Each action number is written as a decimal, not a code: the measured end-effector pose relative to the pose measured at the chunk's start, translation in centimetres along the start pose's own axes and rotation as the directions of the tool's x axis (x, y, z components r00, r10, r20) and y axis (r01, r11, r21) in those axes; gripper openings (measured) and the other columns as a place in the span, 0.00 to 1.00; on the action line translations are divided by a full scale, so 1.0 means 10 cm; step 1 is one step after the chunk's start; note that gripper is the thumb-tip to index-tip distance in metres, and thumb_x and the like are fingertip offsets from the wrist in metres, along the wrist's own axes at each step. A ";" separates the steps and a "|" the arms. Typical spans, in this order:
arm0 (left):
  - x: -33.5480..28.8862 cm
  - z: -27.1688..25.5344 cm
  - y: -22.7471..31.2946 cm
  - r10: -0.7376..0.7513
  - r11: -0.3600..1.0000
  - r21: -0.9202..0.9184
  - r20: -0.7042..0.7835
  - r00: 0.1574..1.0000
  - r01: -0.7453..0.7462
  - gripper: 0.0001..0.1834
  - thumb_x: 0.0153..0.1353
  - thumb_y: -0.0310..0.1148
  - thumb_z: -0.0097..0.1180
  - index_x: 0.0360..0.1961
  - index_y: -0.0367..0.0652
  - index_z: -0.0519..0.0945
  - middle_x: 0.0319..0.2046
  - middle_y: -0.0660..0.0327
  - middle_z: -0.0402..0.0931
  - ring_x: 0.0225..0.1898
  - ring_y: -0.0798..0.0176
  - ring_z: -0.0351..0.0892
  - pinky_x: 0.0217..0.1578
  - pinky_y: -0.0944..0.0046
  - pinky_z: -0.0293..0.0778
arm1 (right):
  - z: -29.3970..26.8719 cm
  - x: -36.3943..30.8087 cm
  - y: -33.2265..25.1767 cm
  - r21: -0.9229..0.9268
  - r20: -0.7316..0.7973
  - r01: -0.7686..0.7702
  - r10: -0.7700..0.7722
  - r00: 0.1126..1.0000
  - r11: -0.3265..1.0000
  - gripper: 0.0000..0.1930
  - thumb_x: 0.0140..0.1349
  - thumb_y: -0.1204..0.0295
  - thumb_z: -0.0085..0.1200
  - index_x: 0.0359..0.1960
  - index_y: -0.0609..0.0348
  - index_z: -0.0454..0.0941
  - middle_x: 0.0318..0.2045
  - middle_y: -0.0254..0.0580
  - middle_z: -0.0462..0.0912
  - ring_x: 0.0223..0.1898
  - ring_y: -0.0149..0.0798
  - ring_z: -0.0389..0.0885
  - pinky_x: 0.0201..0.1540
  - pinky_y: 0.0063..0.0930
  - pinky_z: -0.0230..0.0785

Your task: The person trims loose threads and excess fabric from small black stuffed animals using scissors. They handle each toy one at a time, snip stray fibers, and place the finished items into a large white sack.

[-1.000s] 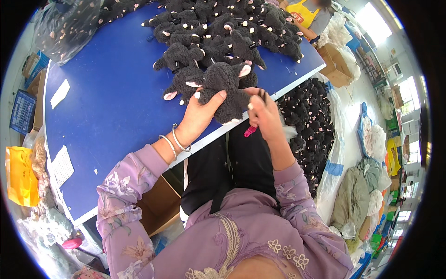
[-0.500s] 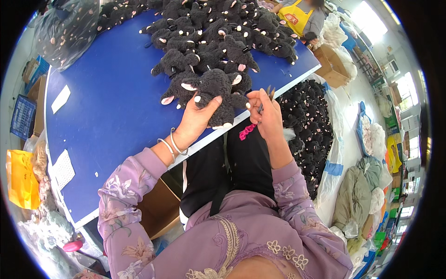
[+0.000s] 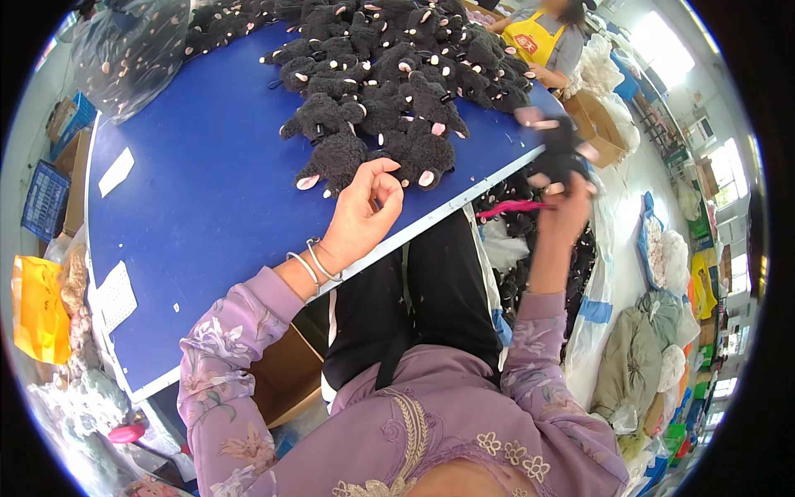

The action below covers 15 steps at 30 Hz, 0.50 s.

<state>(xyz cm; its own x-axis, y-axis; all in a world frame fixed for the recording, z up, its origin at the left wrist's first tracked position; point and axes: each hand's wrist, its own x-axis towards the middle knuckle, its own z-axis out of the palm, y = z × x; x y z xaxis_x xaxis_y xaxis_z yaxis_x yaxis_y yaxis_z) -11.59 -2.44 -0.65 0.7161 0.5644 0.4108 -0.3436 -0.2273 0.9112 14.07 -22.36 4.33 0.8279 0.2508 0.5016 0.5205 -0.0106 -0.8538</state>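
Note:
My left hand (image 3: 364, 207) hovers over the front edge of the blue table with fingers loosely curled and apart, holding nothing. Just beyond its fingertips lies a black plush toy (image 3: 335, 161) with pink-lined ears, the nearest of a big heap. Out past the table's right edge, my right hand (image 3: 567, 211) grips another black plush toy (image 3: 561, 149), both smeared by motion. A bright pink cord (image 3: 509, 207) trails leftward from that hand. Whatever the cord is tied to is hidden by the blur.
Plush toys (image 3: 381, 74) are heaped across the far table (image 3: 207, 182). Below its right side is a plastic-lined container of more toys (image 3: 580, 273). A cardboard box (image 3: 592, 124) and a person in a yellow apron (image 3: 530, 37) are beyond. A filled clear bag (image 3: 124, 62) sits far left.
The plush toy has left my left hand and moved right with my right hand, over the table's edge. My left hand stays near the same spot, now without the toy. The pink cord has stretched out.

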 end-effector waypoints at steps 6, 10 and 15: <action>0.20 -0.21 0.04 0.322 0.847 0.466 -0.068 0.944 -0.255 0.15 0.53 0.18 0.54 0.43 0.38 0.73 0.34 0.60 0.74 0.36 0.64 0.71 0.40 0.67 0.70 | 0.13 -0.10 -0.08 0.501 0.201 -0.506 0.474 0.857 0.702 0.13 0.63 0.69 0.50 0.44 0.64 0.75 0.32 0.39 0.82 0.12 0.19 0.56 0.12 0.14 0.46; 0.22 -0.28 0.00 0.326 0.802 0.528 0.002 0.945 -0.278 0.08 0.54 0.20 0.54 0.36 0.37 0.75 0.33 0.57 0.75 0.37 0.58 0.74 0.41 0.64 0.71 | 0.88 -0.41 -0.11 -0.162 0.370 -0.096 0.151 0.917 0.982 0.29 0.54 0.59 0.63 0.52 0.67 0.72 0.39 0.47 0.81 0.45 0.40 0.78 0.52 0.31 0.67; 0.14 -0.25 0.01 0.254 0.783 0.548 0.153 0.955 -0.296 0.09 0.54 0.22 0.55 0.37 0.37 0.77 0.34 0.54 0.75 0.37 0.53 0.75 0.40 0.60 0.72 | 1.44 -0.45 -0.02 -0.341 0.445 0.070 0.096 0.890 0.937 0.34 0.49 0.54 0.63 0.53 0.66 0.70 0.43 0.61 0.79 0.48 0.57 0.78 0.51 0.40 0.69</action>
<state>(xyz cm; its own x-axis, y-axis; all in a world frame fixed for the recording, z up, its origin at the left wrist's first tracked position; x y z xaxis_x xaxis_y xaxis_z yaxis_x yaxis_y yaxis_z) -12.13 0.32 -0.06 0.6898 0.3599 0.6283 -0.1478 -0.7795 0.6087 7.21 -9.55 0.27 0.6939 0.6534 0.3026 0.6170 -0.3228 -0.7177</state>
